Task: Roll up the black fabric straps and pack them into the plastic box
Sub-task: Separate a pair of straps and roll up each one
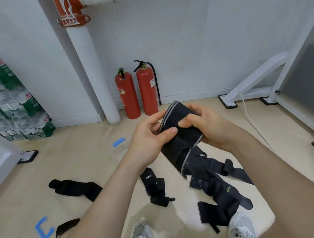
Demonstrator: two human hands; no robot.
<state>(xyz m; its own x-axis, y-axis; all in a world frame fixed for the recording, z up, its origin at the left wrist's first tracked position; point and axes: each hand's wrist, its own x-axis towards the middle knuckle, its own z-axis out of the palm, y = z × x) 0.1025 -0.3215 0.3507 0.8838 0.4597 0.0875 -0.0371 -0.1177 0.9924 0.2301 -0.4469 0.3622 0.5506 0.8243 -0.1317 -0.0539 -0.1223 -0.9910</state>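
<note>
Over the floor (73, 167), a half-rolled strap (181, 117) is clamped by left hand (150, 139) and right hand (208, 127); its hanging tail should be wound next.

Small red extinguisher (127, 96) and taller hosed extinguisher (147, 90) upright at wall (185, 45), beside white pipe (95, 76). Bottle packs (17, 107) stacked far left. White cable (251, 118) on floor (73, 167), right.

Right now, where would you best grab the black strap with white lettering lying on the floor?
Pinch the lettered strap at its bunched lower end, coming from above. The folds there seem to stand up off the floor, while the lettered end lies flat, giving fingers little to catch.
</note>
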